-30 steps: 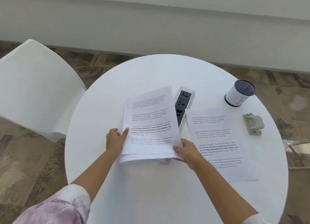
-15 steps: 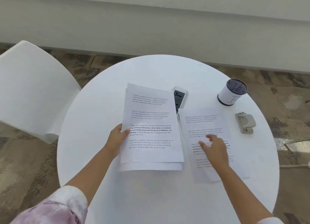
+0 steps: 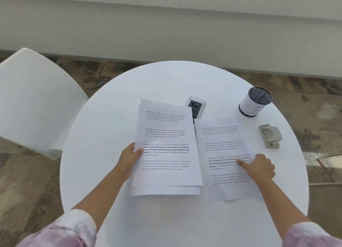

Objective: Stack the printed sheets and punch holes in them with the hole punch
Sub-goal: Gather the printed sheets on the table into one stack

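Observation:
A loose stack of printed sheets [image 3: 166, 135] lies in the middle of the round white table [image 3: 114, 102], its lower edges uneven. My left hand [image 3: 129, 158] grips the stack's left edge, thumb on top. A single printed sheet [image 3: 222, 135] lies to the right of the stack. My right hand [image 3: 259, 168] rests on that sheet, with the index finger pressed on the bold text. The grey hole punch [image 3: 270, 135] sits untouched at the table's right side, beyond my right hand.
A white power strip [image 3: 196, 106] pokes out from under the sheets at the back. A white cylinder with a dark top [image 3: 255, 103] stands at the back right. A white chair [image 3: 33, 102] is on the left. The floor is patterned stone.
My right hand let go of the stack's lower right corner and moved right onto the single sheet. The left hand keeps hold of the stack, which now lies flatter and straighter.

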